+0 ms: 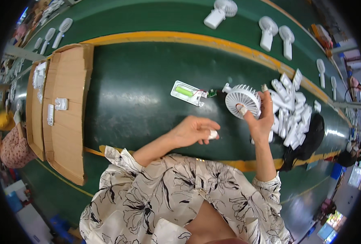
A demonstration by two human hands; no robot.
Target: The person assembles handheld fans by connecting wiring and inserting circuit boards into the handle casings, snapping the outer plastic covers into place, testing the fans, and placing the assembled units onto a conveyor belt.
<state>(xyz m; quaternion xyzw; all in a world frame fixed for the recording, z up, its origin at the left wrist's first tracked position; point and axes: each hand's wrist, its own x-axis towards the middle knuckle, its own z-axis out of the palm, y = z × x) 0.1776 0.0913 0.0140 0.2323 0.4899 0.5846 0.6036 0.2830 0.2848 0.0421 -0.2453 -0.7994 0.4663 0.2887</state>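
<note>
My right hand (262,116) grips a round white fan head (242,101) between thumb and fingers, with its cage and blades facing up. White covers sit on some of its fingertips. My left hand (194,131) hovers over the bench near my body, fingers loosely bent and nothing visible in them; a white cover shows on one fingertip. Beyond it lies an open white handle shell (187,93) holding a green battery cell (184,90). Thin wires run from there to a small green circuit board (212,93) beside the fan head.
A heap of white handle parts (290,107) lies right of my right hand, with a black bag or cloth (310,136) against it. Cardboard trays (68,118) with a few white pieces stand at the left. Assembled white handheld fans (267,32) lie beyond the yellow edge strip (180,37).
</note>
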